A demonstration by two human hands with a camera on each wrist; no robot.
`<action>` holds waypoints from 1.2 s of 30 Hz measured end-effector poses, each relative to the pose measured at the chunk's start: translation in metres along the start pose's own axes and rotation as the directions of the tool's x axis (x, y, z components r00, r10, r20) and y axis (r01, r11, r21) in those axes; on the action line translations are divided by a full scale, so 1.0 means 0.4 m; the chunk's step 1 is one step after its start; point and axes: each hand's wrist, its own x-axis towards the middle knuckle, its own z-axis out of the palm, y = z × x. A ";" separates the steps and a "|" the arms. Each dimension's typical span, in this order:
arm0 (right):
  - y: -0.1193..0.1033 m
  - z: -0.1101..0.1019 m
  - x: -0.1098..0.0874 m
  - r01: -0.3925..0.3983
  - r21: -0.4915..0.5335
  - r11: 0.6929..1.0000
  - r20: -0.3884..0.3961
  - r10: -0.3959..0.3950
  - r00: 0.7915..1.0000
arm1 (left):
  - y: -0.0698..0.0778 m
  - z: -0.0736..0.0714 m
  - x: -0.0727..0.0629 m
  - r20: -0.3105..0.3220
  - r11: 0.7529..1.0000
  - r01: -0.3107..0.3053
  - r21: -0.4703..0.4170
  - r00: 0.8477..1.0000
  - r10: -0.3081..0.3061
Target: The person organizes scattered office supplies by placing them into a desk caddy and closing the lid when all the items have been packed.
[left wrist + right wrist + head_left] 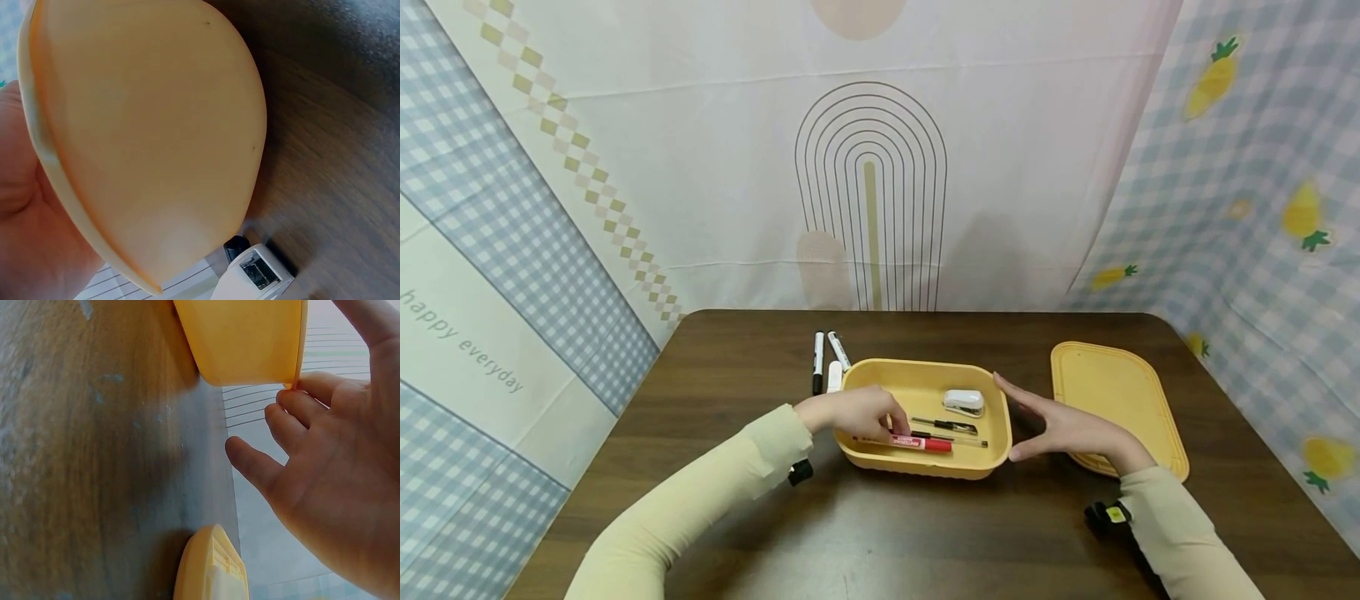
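Pinching with my nearer left hand [865,412] the slim red-and-white marker [921,442], lying left-to-right, I touch the rounded yellow plastic box [925,472] with my spread right hand [1066,425].

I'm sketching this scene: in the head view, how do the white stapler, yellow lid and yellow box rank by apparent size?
1. Yellow box
2. Yellow lid, partly behind the right hand
3. White stapler, smallest
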 end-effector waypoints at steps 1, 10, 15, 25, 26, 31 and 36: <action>0.000 0.000 0.000 0.001 0.000 1.000 0.001 -0.001 1.000 | 0.001 0.000 0.000 0.003 1.000 0.004 -0.007 1.000 -0.004; 0.003 -0.004 0.002 -0.008 -0.004 1.000 -0.005 0.008 1.000 | -0.002 0.001 0.006 -0.008 1.000 0.012 -0.026 1.000 -0.012; 0.002 -0.003 0.002 -0.003 0.000 1.000 -0.001 0.003 1.000 | 0.000 0.000 0.000 -0.018 0.997 0.018 -0.075 1.000 -0.019; 0.006 0.000 -0.002 0.015 0.010 1.000 -0.001 -0.015 1.000 | 0.004 -0.002 -0.005 -0.023 0.997 0.000 -0.076 1.000 -0.002; 0.006 0.000 -0.003 0.015 0.008 1.000 -0.002 -0.015 1.000 | 0.003 -0.005 -0.006 -0.024 0.997 0.000 -0.076 1.000 -0.002; 0.003 -0.001 -0.004 0.004 0.007 1.000 0.000 -0.004 1.000 | 0.002 -0.032 -0.009 -0.051 0.999 -0.012 -0.041 0.999 0.010; 0.000 -0.001 -0.005 -0.010 0.016 1.000 -0.002 0.010 1.000 | 0.001 -0.066 -0.015 -0.084 0.999 -0.016 -0.028 0.996 0.013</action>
